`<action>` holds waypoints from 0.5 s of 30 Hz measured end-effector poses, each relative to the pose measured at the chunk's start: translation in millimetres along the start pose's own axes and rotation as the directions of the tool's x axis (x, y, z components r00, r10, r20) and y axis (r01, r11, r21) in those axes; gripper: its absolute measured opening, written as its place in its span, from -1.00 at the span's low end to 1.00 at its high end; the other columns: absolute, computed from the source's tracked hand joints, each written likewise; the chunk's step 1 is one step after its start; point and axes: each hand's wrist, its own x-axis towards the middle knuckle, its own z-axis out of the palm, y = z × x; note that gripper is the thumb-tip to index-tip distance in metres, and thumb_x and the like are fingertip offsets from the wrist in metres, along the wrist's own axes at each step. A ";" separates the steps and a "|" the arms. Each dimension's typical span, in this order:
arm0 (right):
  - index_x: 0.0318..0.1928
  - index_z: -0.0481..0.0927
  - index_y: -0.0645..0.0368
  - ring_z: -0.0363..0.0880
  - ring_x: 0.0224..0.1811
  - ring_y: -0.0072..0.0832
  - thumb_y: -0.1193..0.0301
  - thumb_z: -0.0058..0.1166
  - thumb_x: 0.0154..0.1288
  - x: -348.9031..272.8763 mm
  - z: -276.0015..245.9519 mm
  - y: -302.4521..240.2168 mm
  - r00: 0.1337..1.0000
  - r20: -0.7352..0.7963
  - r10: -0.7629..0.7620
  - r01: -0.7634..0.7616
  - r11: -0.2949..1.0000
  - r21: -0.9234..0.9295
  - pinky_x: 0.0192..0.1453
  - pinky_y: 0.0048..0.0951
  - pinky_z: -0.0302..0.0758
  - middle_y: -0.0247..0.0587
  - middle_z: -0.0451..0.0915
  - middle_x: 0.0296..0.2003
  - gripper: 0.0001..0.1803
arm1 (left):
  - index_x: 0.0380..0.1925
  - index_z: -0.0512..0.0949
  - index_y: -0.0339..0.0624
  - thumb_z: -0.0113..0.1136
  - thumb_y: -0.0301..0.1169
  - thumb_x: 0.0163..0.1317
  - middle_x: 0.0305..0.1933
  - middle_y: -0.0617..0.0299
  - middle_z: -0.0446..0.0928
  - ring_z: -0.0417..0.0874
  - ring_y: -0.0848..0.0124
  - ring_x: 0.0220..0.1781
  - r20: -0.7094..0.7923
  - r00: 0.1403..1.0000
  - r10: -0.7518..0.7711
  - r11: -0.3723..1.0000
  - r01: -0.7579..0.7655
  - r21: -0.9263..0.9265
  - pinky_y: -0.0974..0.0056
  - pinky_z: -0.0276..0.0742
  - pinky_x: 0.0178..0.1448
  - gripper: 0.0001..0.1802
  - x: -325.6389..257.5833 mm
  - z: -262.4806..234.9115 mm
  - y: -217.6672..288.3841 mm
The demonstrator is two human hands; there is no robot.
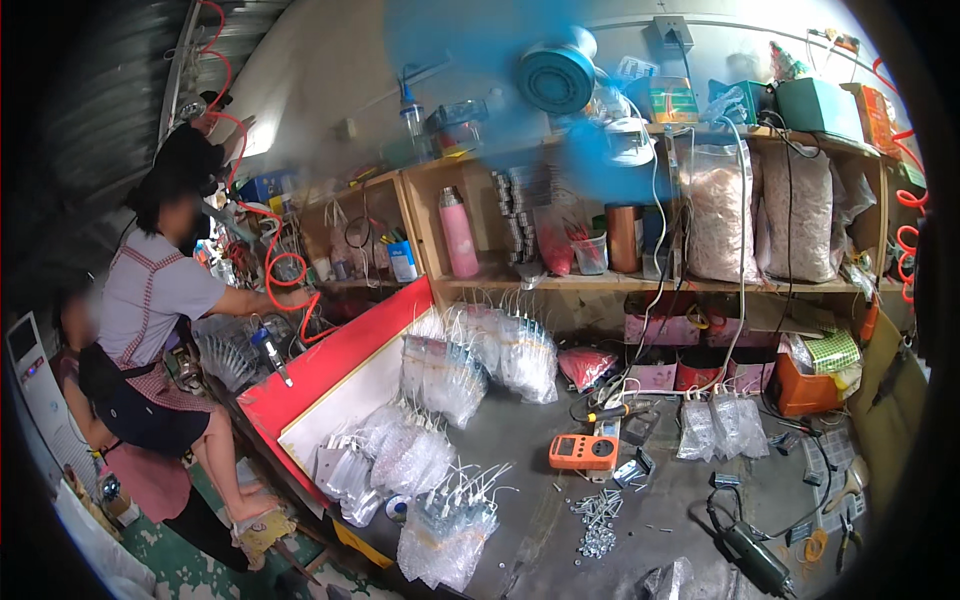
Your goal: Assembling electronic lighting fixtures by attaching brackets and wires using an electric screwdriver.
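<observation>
No hand of the wearer is seen in the head view, so whether either is apart or closed cannot be told. Nearest the lower edge, a heap of bagged parts (447, 530) lies on the grey counter (540, 450), with a scatter of screws (598, 520) just beside it and an orange meter (583, 452) a little beyond. The bags are judged light, soft and slippery — clear film over small hard pieces with wire leads sticking out. They are best taken by the bag body or neck, not the wires — those would bend. A co-worker (160, 300) stands well apart at the left
</observation>
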 end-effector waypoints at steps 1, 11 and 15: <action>-0.12 0.41 0.18 0.39 -0.30 -0.51 0.43 0.05 0.41 1.0 2.6 -6.2 1.000 0.018 -0.020 0.020 1.000 -0.006 -0.30 -0.44 0.41 -0.28 0.46 -0.31 -0.86 | -0.02 0.46 -0.16 0.25 -0.47 0.24 0.08 0.03 0.54 0.61 0.13 0.02 -0.121 0.992 -0.048 0.997 0.041 -0.062 0.14 0.54 0.07 -0.69 8.8 -1.8 13.8; 0.27 0.36 0.24 0.48 0.04 -0.33 0.30 0.10 0.41 -16.3 -6.2 -26.1 0.975 -0.023 0.221 -0.222 0.973 -0.070 0.06 -0.32 0.48 -0.04 0.52 0.02 -0.50 | -0.25 0.54 -0.16 0.27 -0.46 0.16 0.01 0.03 0.56 0.61 0.04 -0.02 -0.223 0.973 -0.067 0.998 0.064 -0.022 0.11 0.55 0.01 -0.84 16.3 -5.2 21.2; 0.19 0.42 0.25 0.49 0.02 -0.33 0.32 0.10 0.40 -24.4 -15.1 -46.6 0.986 0.092 0.139 -0.131 0.988 -0.088 0.05 -0.30 0.48 -0.04 0.54 0.00 -0.56 | -0.20 0.54 -0.18 0.20 -0.47 0.19 0.02 0.02 0.55 0.61 0.03 -0.03 -0.241 0.970 -0.041 0.999 0.048 0.024 0.10 0.55 0.00 -0.83 12.5 -1.4 17.0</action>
